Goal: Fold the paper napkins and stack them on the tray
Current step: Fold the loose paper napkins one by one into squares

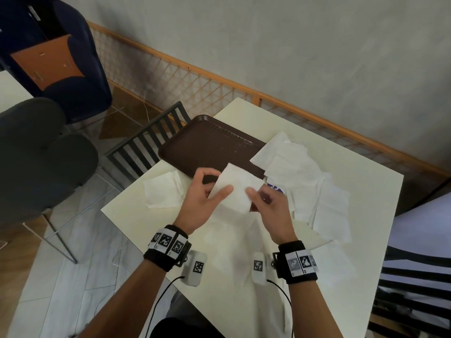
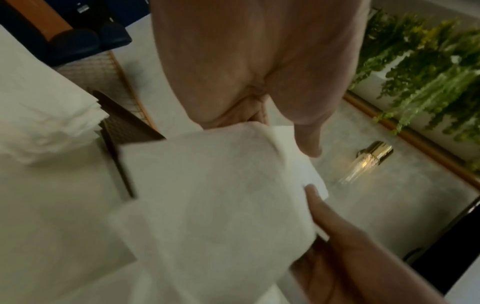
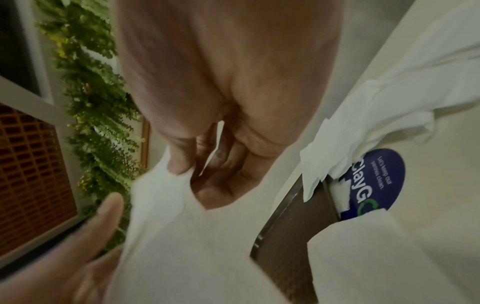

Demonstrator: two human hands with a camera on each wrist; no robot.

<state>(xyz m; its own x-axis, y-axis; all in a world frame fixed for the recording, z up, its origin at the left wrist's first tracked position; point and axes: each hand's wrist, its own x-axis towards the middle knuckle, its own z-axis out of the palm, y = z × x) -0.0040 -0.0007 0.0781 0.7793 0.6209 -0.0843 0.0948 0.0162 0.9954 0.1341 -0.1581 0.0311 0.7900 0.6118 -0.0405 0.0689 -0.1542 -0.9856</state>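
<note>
Both hands hold one white napkin [image 1: 235, 189] in the air over the near edge of the brown tray [image 1: 210, 142]. My left hand [image 1: 214, 191] grips its left side, thumb on top and fingers curled behind. My right hand [image 1: 256, 195] pinches its right side, thumb on top. In the left wrist view the napkin [image 2: 207, 195] spreads below the palm. In the right wrist view the fingers [image 3: 221, 185] pinch the napkin [image 3: 194, 236]. A small stack of folded napkins [image 1: 163, 191] lies on the table left of the tray. Loose unfolded napkins [image 1: 292, 162] are heaped at the right.
The cream table [image 1: 366, 181] ends close to my body and at the left. A round blue sticker [image 3: 376, 181] shows beside the tray's corner. A dark slatted chair [image 1: 146, 142] stands behind the tray, grey chairs [image 1: 36, 154] to the left, a black chair [image 1: 415, 289] at the right.
</note>
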